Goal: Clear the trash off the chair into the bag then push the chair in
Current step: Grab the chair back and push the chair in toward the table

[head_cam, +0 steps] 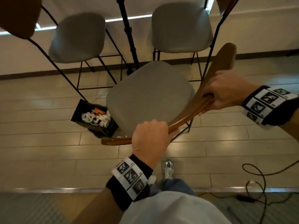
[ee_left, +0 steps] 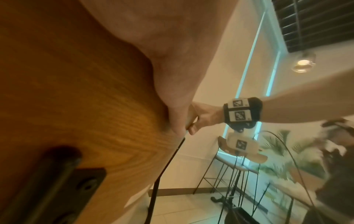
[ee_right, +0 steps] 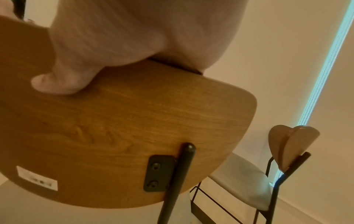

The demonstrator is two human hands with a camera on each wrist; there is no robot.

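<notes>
The chair [head_cam: 150,94] has a bare grey seat and a curved wooden backrest [head_cam: 191,113]. My left hand [head_cam: 150,136] grips the backrest's top edge near its left end. My right hand [head_cam: 226,92] grips the same edge further right. In the left wrist view, wood grain of the backrest [ee_left: 76,98] fills the frame and my right hand [ee_left: 203,116] shows beyond it. The right wrist view shows my thumb [ee_right: 63,84] pressed on the backrest's rear face [ee_right: 134,128]. A black bag [head_cam: 95,120] holding crumpled white and orange trash stands on the floor left of the seat.
Two more grey-seated chairs [head_cam: 77,38] [head_cam: 181,28] stand ahead, with a black table post [head_cam: 129,38] between them. A dark cable [head_cam: 258,178] loops on the floor at the right. My shoe [head_cam: 168,168] is just behind the chair.
</notes>
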